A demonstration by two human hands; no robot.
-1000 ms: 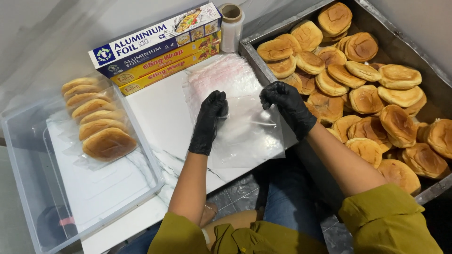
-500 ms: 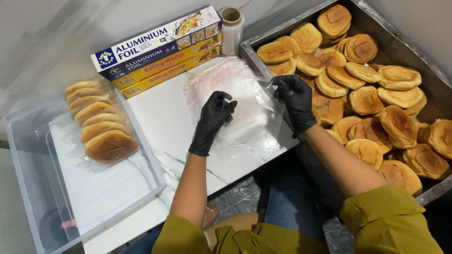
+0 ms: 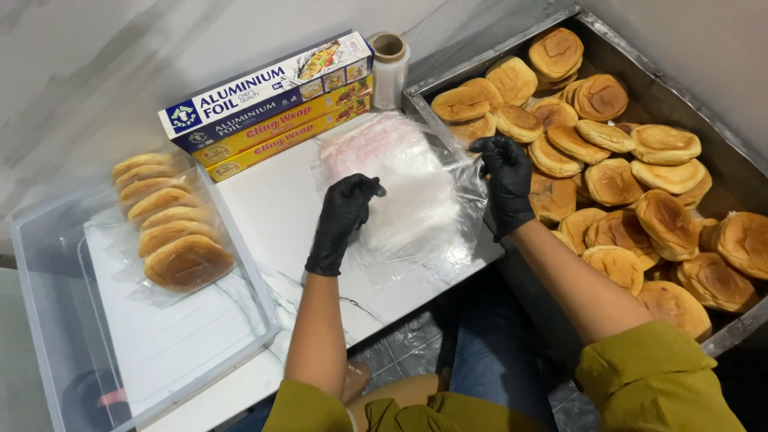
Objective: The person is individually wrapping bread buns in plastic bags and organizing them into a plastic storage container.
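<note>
Both my hands wear black gloves. My left hand (image 3: 344, 218) pinches one side of a clear plastic bag (image 3: 420, 210) lifted just above a stack of clear bags (image 3: 376, 148) on the white marble counter (image 3: 276, 212). My right hand (image 3: 506, 182) grips the bag's other side, near the edge of a metal tray (image 3: 724, 156) filled with several round golden buns (image 3: 612, 182). The bag is stretched between the two hands.
A clear plastic tub (image 3: 48, 320) at the left holds a row of bagged buns (image 3: 172, 228). Boxes of aluminium foil (image 3: 264, 88) and cling wrap (image 3: 284, 132) lie at the back, beside a roll of clear film (image 3: 390, 68).
Both hands have lifted a clear bag off the stack and drawn apart, the right hand moving toward the bun tray, spreading the bag between them.
</note>
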